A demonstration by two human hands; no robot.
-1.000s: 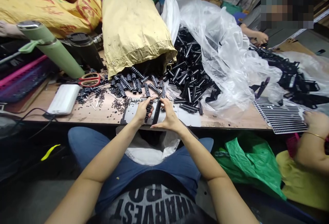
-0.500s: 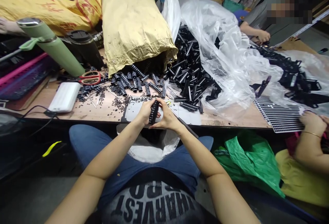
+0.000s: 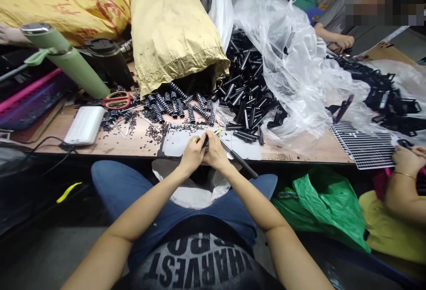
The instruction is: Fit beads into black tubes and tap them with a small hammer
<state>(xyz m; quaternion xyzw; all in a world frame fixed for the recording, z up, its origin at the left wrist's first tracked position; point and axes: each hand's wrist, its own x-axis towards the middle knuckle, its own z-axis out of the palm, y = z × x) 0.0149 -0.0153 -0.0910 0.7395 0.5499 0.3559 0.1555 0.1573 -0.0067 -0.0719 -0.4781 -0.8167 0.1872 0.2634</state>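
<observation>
Left hand [image 3: 192,151] and right hand [image 3: 214,151] pressed together, fingers pinching small black part [image 3: 205,141].

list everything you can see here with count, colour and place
paper sack: one, tan, centre back
striped springs: many, black-white, spilling from sack
tubes: many, black, on clear plastic sheet
scissors: one, red handles, left
flask: one, green, far left
white case: one, left edge
slotted tray: one, white, right
green bag: one, under table
co-worker's hand: one, at the tray
left hand, right hand: together at the table's edge, pinching a small black part
</observation>
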